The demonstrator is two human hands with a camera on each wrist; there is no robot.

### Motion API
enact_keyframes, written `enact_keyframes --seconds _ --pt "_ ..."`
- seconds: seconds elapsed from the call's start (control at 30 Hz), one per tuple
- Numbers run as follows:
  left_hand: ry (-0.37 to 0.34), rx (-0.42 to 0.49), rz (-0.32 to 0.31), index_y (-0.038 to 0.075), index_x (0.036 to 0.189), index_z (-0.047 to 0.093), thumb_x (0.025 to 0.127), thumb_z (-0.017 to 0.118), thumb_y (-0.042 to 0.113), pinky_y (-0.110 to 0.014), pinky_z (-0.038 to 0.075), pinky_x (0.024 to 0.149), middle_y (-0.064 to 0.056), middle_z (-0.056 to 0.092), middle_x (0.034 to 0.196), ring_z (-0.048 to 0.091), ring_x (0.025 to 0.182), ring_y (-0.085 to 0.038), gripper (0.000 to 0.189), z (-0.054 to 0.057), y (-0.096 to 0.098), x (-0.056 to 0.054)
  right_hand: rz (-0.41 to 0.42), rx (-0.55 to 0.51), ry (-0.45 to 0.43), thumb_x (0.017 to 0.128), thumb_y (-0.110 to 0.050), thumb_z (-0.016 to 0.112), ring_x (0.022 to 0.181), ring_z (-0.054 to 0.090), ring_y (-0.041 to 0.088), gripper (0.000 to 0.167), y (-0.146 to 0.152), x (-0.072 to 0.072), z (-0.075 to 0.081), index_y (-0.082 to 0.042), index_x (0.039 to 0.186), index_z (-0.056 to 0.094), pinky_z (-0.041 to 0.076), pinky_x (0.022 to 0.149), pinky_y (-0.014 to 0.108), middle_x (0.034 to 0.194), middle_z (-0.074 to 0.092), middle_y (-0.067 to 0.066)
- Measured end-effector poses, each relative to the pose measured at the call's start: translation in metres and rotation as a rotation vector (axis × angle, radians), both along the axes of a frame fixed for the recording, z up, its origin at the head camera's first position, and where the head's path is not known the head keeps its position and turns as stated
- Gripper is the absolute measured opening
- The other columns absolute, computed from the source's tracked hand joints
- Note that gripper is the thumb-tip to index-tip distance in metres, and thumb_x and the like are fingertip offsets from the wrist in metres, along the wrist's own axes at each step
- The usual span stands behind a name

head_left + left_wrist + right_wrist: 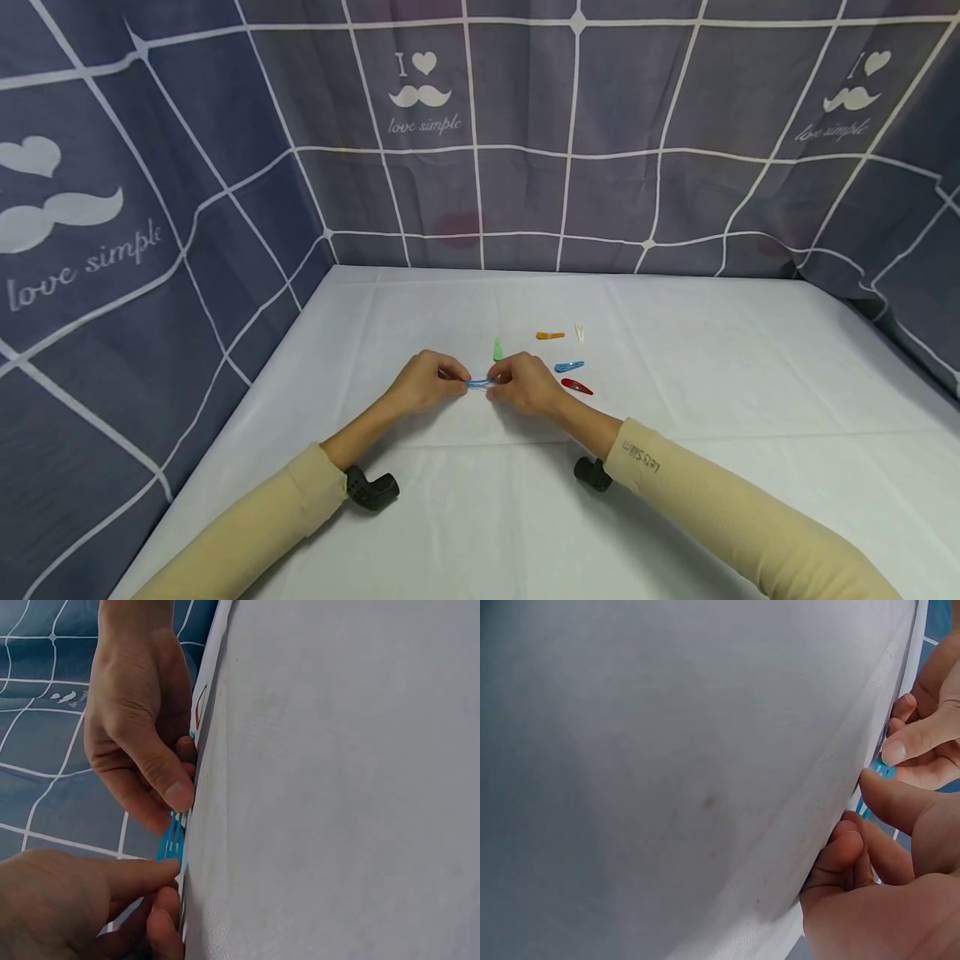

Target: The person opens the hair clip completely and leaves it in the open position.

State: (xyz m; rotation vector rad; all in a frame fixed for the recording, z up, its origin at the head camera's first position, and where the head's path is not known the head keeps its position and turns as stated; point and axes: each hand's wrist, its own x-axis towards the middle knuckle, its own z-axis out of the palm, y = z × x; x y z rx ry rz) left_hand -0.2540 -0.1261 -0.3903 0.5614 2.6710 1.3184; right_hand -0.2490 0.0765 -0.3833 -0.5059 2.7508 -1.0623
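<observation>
A light-blue hair clip (481, 383) with thin, separated strips spans the gap between the two hands, just above or on the white table. My left hand (424, 383) pinches its left end between thumb and fingers. At the other end my right hand (527, 385) grips it in the same way. In the left wrist view the blue clip (172, 844) shows narrow gaps along its length. Fingertips hide both of its ends. Just behind the right hand lies a green hair clip (498, 350), partly covered by that hand in the head view.
Right of the hands lie a red hair clip (577, 387) and another blue hair clip (569, 367). Farther back are an orange clip (551, 335) and a white clip (580, 332). Dark grid-patterned curtains (525, 192) border the white tabletop (712, 358) at back and sides.
</observation>
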Motion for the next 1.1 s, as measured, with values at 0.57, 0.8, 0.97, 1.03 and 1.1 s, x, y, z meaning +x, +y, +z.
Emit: enact_keyframes --seconds 0.57,0.8,0.97,1.03,1.1 --pt "0.011 -0.019 -0.011 0.003 0.092 0.076 0.085 0.074 0.002 -0.031 0.048 0.073 -0.001 0.071 0.084 0.061 0.074 -0.013 0.007 -0.0004 -0.0016 -0.0004 0.018 -0.034 -0.009 0.086 -0.005 0.075 0.076 0.053 0.016 0.022 0.0031 0.0002 -0.0007 0.0 0.107 0.074 0.044 0.066 0.025 0.082 0.063 0.002" --pt "0.011 -0.013 -0.021 0.003 0.092 0.076 0.086 0.074 0.003 -0.032 0.049 0.073 -0.001 0.071 0.083 0.061 0.074 -0.014 0.006 0.0001 -0.0004 0.0003 0.01 -0.036 -0.033 0.087 -0.005 0.074 0.075 0.052 0.017 0.022 0.0038 -0.0005 -0.0009 0.0 0.108 0.073 0.043 0.065 0.025 0.081 0.062 0.001" --pt "0.009 -0.013 -0.013 0.003 0.092 0.076 0.086 0.074 0.003 -0.032 0.049 0.073 -0.001 0.07 0.083 0.061 0.074 -0.014 0.007 -0.0004 -0.0007 0.0001 0.017 -0.037 -0.039 0.087 -0.005 0.074 0.075 0.052 0.017 0.023 0.0039 -0.0013 -0.0006 0.0 0.109 0.073 0.043 0.065 0.025 0.081 0.062 0.002" --pt "0.005 -0.011 -0.013 0.003 0.092 0.076 0.086 0.074 0.003 -0.032 0.049 0.072 -0.001 0.07 0.083 0.061 0.074 -0.014 0.007 -0.0011 -0.0001 -0.0003 0.019 -0.036 -0.039 0.087 -0.005 0.074 0.075 0.052 0.017 0.022 0.0043 -0.0012 -0.0002 0.001 0.109 0.073 0.043 0.065 0.025 0.081 0.062 0.002" --pt "0.001 -0.011 -0.011 0.003 0.092 0.076 0.086 0.074 0.003 -0.032 0.049 0.072 -0.001 0.07 0.083 0.061 0.073 -0.014 0.007 -0.0015 0.0006 -0.0007 0.017 -0.033 -0.042 0.087 -0.006 0.074 0.076 0.052 0.017 0.022 0.0049 -0.0008 0.0007 0.0 0.109 0.073 0.043 0.065 0.025 0.081 0.061 0.002"
